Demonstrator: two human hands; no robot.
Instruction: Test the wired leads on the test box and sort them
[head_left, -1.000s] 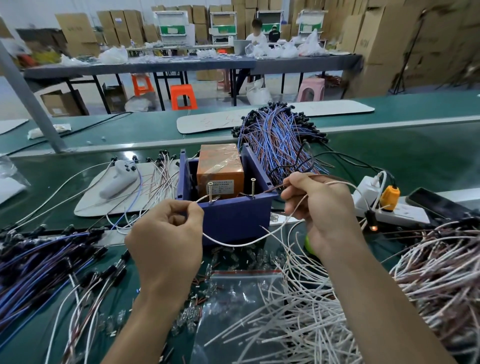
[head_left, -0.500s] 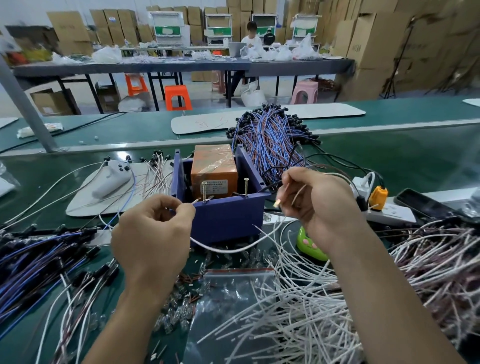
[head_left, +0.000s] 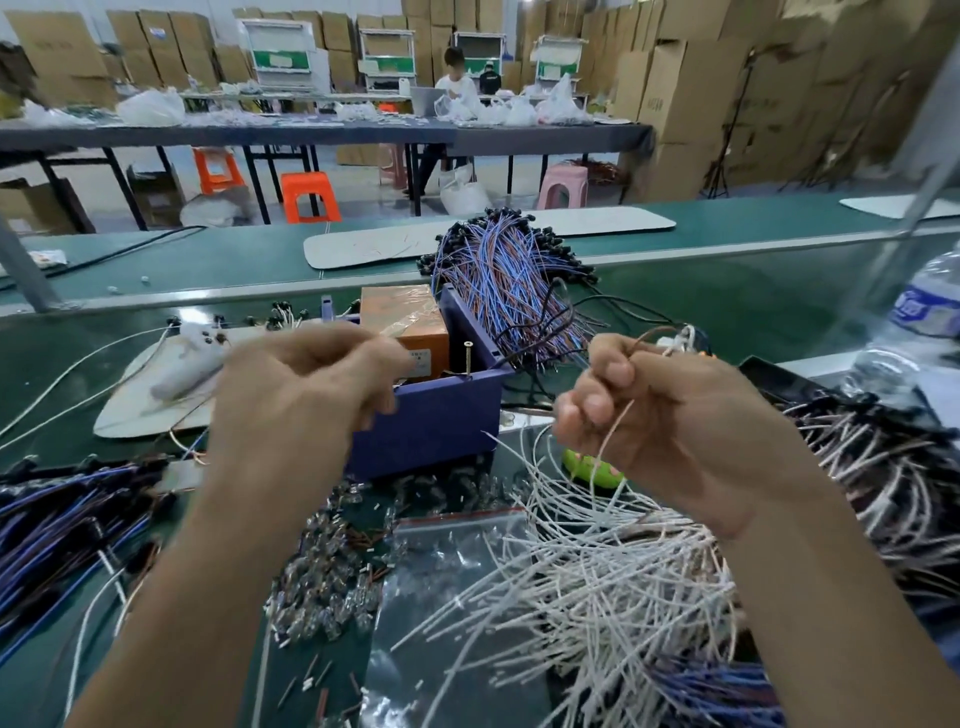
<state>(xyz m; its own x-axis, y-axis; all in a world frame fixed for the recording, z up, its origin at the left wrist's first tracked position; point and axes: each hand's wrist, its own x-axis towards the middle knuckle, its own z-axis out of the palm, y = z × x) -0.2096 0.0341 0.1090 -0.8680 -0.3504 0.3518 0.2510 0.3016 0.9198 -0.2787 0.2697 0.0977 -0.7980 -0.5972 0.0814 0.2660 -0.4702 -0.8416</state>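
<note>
Far left on surface (head_left: 727, 312): heap of blue leads (head_left: 57, 525), black caps on the ends. Next, white pad (head_left: 156, 410) with a blurred white gadget on it. Left grip (head_left: 301, 395) raised in front of test box, fingers curled, thumb against forefinger. Motion-blurred, so cannot tell whether anything is pinched.

Test box (head_left: 441, 415): purple, open top, orange block (head_left: 405, 322) inside, one upright screw post (head_left: 468, 358) at near wall. Any second post hidden behind left grip. Behind box, bundle of blue-brown leads (head_left: 509, 280).

Right grip (head_left: 665, 410) just right of box, closed round a white lead (head_left: 610, 441) trailing down into white lead heap (head_left: 597, 571). Thin brown loop out the top of the fist. Far right: brown-white heap (head_left: 893, 483), water bottle (head_left: 919, 332).

Judged step: bringing lead ends to box contacts. To do well:
- Pull one lead clear of heap first.
- Pinch close to each bare end.
- Press one end firmly per contact.
- Keep slack off the post.
- Drop into the correct heap without mixing.
</note>
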